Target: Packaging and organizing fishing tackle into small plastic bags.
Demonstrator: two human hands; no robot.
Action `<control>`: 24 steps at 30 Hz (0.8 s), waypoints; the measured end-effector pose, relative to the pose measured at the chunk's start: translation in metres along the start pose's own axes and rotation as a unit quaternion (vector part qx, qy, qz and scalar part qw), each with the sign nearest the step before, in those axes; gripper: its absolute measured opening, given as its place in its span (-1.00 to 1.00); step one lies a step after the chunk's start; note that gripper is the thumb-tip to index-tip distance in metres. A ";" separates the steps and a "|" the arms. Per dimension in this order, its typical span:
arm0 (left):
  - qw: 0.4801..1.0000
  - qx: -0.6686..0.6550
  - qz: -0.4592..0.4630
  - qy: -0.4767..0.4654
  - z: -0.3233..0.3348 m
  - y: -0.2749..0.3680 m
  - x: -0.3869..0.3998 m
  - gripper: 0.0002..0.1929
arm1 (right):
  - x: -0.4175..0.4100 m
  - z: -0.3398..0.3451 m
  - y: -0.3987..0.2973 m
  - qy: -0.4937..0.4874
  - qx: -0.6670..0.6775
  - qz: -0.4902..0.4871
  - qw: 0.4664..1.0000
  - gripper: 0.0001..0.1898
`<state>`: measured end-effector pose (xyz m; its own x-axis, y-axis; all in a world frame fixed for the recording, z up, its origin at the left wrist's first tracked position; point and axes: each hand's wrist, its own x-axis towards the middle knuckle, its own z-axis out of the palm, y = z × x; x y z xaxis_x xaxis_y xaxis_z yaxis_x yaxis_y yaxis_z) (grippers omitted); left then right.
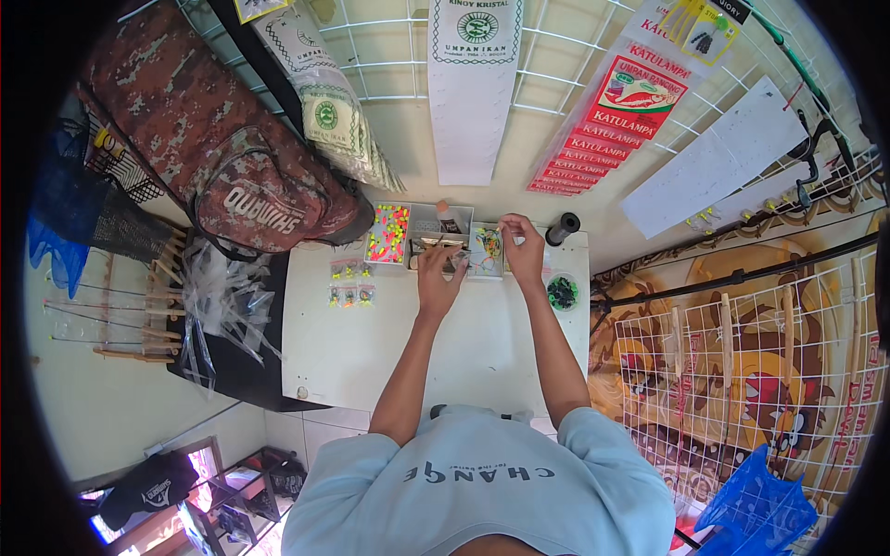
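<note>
My left hand (436, 279) is over the front of the middle tray (445, 211). A small clear piece (460, 260), seemingly a plastic bag, shows between its thumb and fingers. My right hand (524, 251) is bent over the right edge of a white tray (485, 273) of thin coloured tackle pieces (488, 243). Its thumb and forefinger are close together; whether they pinch something is too small to tell. To the left stands a box of bright pink and yellow floats (388, 235). Several small filled clear packets (351, 283) lie in two rows on the white table (348, 354).
A small bottle (448, 217) stands in the middle tray. Right of my right hand are a black cylinder (563, 228) and a round tub of dark green pieces (562, 292). A camouflage rod bag (236, 139) leans at the left. Bait packets (605, 125) hang from a wire grid (549, 62).
</note>
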<state>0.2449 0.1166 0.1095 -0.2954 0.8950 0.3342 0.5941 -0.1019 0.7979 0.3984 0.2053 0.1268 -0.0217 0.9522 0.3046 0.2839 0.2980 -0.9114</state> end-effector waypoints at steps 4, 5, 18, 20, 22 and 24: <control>1.000 -0.007 -0.003 -0.009 0.001 0.002 0.001 -0.68 | -0.004 -0.001 -0.007 -0.018 0.075 0.030 0.997 -0.83; 1.000 -0.011 -0.007 -0.011 0.001 0.003 0.001 -0.68 | -0.006 -0.001 -0.010 -0.032 0.116 0.059 0.991 -0.82; 1.000 -0.007 0.020 -0.016 0.008 0.003 -0.001 -0.66 | -0.014 -0.010 -0.013 -0.150 0.082 0.043 0.984 -0.67; 1.000 0.003 0.026 -0.014 0.008 0.001 -0.001 -0.66 | -0.014 -0.015 -0.022 -0.174 0.050 0.039 0.983 -0.69; 0.999 0.002 0.030 -0.014 0.009 0.002 -0.002 -0.66 | -0.013 -0.019 -0.033 -0.185 0.036 0.035 0.981 -0.70; 0.999 0.002 0.035 -0.014 0.009 0.004 -0.003 -0.66 | -0.013 -0.022 -0.043 -0.212 -0.046 -0.048 0.975 -0.74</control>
<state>0.2553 0.1178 0.1072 -0.2320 0.8979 0.3741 0.6159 -0.1621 0.7710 0.4078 0.1782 0.1684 -0.4422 0.8675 0.2277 0.3454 0.3990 -0.8494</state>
